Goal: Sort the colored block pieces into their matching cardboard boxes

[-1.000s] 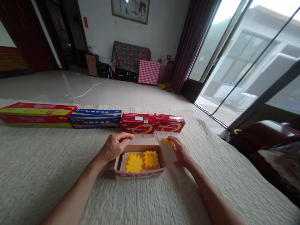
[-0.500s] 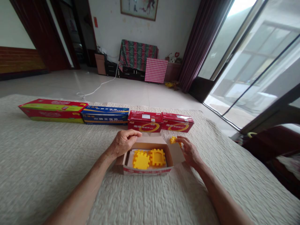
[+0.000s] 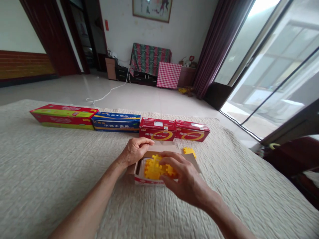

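A small cardboard box (image 3: 152, 182) with red print on its front stands open on the bed cover, its flaps spread. Several yellow interlocking plastic tiles (image 3: 152, 170) with notched edges lie inside, on something pale. My left hand (image 3: 134, 151) is closed at the box's back left corner, fingers bent over the flap edge. Over the right half of the box reaches my right hand (image 3: 184, 176), thumb and fingers apart around the tiles, partly hiding them. Another yellow tile (image 3: 189, 151) lies outside, behind the right flap (image 3: 194, 161).
A row of closed boxes stands behind: a red and green one (image 3: 66, 116), a blue one (image 3: 116, 121) and two red ones (image 3: 157, 128). They rest on a quilted cream cover (image 3: 74, 159). A white cord (image 3: 107, 91) runs over the floor beyond.
My right hand has moved left from the tile outside the box to over the tiles inside. That tile now lies free of the hand. My left hand stays at the box corner.
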{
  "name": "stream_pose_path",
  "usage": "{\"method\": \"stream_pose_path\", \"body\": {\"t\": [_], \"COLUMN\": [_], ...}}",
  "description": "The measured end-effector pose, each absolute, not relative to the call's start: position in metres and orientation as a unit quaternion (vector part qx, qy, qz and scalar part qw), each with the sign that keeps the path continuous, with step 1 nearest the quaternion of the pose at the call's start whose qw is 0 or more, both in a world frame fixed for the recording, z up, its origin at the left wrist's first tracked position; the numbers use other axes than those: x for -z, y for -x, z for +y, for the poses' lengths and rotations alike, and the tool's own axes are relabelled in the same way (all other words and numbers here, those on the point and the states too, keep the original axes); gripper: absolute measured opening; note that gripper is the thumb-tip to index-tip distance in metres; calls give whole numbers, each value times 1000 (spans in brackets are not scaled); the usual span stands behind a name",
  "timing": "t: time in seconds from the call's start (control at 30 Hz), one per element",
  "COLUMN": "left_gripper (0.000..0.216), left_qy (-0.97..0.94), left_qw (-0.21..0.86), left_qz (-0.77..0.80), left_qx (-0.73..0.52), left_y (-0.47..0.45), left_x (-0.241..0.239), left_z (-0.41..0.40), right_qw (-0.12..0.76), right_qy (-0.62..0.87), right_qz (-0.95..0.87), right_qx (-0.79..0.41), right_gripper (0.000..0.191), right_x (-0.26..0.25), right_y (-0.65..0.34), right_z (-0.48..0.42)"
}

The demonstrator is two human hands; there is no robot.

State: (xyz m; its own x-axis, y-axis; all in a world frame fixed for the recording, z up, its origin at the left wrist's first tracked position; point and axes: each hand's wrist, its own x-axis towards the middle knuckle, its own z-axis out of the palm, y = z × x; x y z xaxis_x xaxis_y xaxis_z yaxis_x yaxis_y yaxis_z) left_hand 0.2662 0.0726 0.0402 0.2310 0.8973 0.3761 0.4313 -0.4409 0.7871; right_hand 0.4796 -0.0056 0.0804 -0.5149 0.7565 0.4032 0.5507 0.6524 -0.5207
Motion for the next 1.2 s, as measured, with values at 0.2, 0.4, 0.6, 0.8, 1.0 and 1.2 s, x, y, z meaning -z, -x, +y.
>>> {"method": "stream_pose_path", "body": {"t": [0.2, 0.4, 0.6, 0.8, 1.0, 1.2], "left_gripper": [24, 25, 23, 25, 26, 26], "left_qy": [-737, -735, -735, -734, -737, -734], "left_qw": [273, 274, 274, 274, 272, 271], "left_qz": [444, 449, 454, 456, 458, 460], "left_qx": [-430, -429, -422, -422, -417, -420], "left_y": [-266, -267, -267, -266, -264, -265], "left_x": [-40, -43, -42, -37, -33, -35], "left_z": [73, 72, 73, 75, 77, 77], "right_qw": [278, 295, 429, 290, 214, 233], "right_qy": [358, 371, 431, 541, 536, 531], "right_qz": [-876, -867, -792, -784, -807, -805], "right_qx": [-167, -157, -48, -93, -125, -126], "right_gripper": [36, 38, 24, 45, 52, 39], "right_x": [-75, -89, -103, -58, -24, -12], "right_y": [-471, -476, -526, -596, -602, -598], "right_z": [7, 3, 30, 71, 79, 83]}}
